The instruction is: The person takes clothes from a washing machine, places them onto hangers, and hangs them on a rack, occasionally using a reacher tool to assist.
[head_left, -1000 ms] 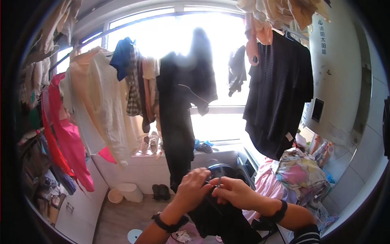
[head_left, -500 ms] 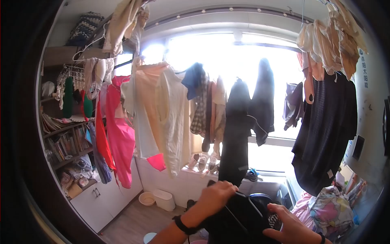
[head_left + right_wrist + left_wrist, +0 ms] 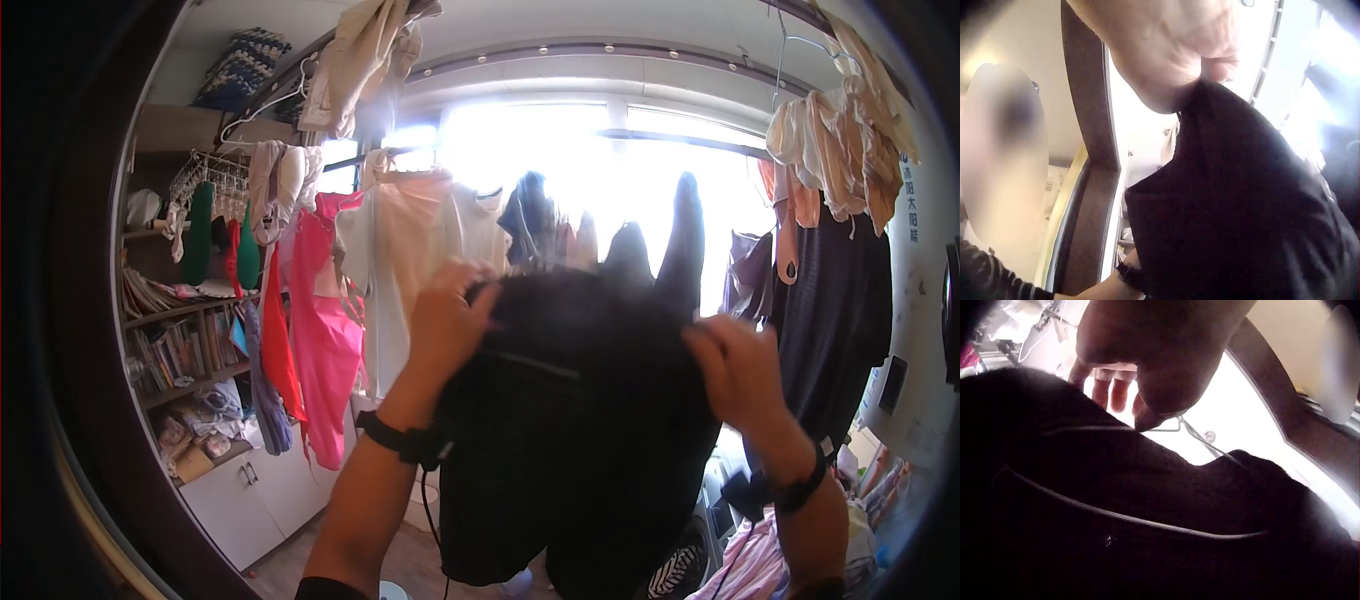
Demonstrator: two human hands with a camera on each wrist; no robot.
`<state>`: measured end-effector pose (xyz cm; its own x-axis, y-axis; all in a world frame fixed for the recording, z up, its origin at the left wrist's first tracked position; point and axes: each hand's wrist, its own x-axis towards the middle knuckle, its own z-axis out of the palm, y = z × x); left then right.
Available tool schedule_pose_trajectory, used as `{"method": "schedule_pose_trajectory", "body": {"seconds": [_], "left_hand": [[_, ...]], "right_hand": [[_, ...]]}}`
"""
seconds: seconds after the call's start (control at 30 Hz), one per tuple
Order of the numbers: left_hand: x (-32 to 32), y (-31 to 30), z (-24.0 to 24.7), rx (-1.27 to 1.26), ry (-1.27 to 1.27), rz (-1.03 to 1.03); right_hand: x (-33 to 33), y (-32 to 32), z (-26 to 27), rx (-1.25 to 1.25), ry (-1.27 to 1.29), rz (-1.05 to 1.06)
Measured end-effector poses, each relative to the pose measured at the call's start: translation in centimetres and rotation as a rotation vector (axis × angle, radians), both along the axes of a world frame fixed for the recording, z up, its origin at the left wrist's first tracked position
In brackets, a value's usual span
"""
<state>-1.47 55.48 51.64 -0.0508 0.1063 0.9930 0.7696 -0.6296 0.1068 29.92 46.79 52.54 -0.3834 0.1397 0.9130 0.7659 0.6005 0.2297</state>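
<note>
Black shorts (image 3: 590, 430) with a pale line of piping hang between my two hands, held up before the window. My left hand (image 3: 450, 315) grips their upper left edge. In the left wrist view, the thumb and fingers of that hand (image 3: 1154, 356) meet at the cloth beside a thin wire hanger (image 3: 1194, 434), mostly hidden by the shorts. At the upper right edge, my right hand (image 3: 745, 370) pinches the cloth. The right wrist view shows the shorts (image 3: 1229, 187) pulled to a peak under that hand's fingers.
Pink (image 3: 325, 340) and cream (image 3: 400, 250) clothes hang at the left, before a bookshelf (image 3: 190, 345). A black shirt (image 3: 830, 290) hangs at the right, with beige garments (image 3: 840, 140) above it. A white cabinet (image 3: 240, 510) stands low at the left.
Both hands have risen from low in front, lifting the black shorts and spreading them wide. The right hand, open half a second ago, now grips their edge. The head view has tilted up.
</note>
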Motion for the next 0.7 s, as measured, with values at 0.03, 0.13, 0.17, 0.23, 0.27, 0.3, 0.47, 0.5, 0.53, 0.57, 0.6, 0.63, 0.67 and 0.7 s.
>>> {"method": "schedule_pose_trajectory", "body": {"seconds": [0.03, 0.13, 0.17, 0.23, 0.27, 0.3, 0.47, 0.5, 0.53, 0.57, 0.6, 0.63, 0.67, 0.7], "left_hand": [[-1.3, 0.0, 0.5, 0.070, -0.007, 0.000], [-4.0, -4.1, 0.6, 0.138, -0.110, 0.062], [-5.3, -5.2, -0.2, 0.146, -0.077, 0.079], [-8.1, -7.1, -2.9, 0.163, -0.013, 0.114], [-9.4, -8.0, -4.3, 0.108, -0.021, 0.111], [-10.7, -9.0, -5.9, 0.052, -0.028, 0.106], [-17.7, -13.7, -15.6, -0.228, -0.085, 0.236], [-19.2, -14.3, -18.0, -0.261, -0.083, 0.275], [-20.6, -15.1, -20.5, -0.316, -0.128, 0.290], [-22.1, -15.8, -23.4, -0.378, -0.169, 0.305], [-24.1, -16.2, -27.2, -0.422, -0.208, 0.347], [-26.1, -16.7, -31.0, -0.468, -0.246, 0.389], [-27.5, -18.0, -34.8, -0.521, -0.234, 0.467], [-28.0, -19.9, -38.8, -0.607, -0.149, 0.620]], "right_hand": [[-1.1, 0.6, 2.0, 0.026, 0.040, 0.061], [-3.6, 2.7, 8.0, 0.234, 0.049, -0.015], [-4.3, 3.2, 10.4, 0.312, 0.006, -0.053], [-6.9, 2.1, 14.3, 0.318, 0.142, 0.025], [-7.6, 2.2, 16.3, 0.314, 0.156, 0.034], [-8.5, 2.7, 18.4, 0.384, 0.166, 0.005], [-13.0, 4.9, 26.9, 0.543, 0.241, -0.115], [-14.1, 5.1, 28.1, 0.544, 0.268, -0.121], [-15.2, 5.3, 29.0, 0.545, 0.297, -0.127], [-16.0, 5.6, 29.7, 0.538, 0.327, -0.136], [-16.9, 5.8, 30.5, 0.541, 0.346, -0.149], [-17.9, 6.1, 31.4, 0.543, 0.365, -0.162], [-18.7, 6.5, 31.7, 0.538, 0.384, -0.174], [-19.4, 6.6, 31.9, 0.517, 0.392, -0.187]]}}
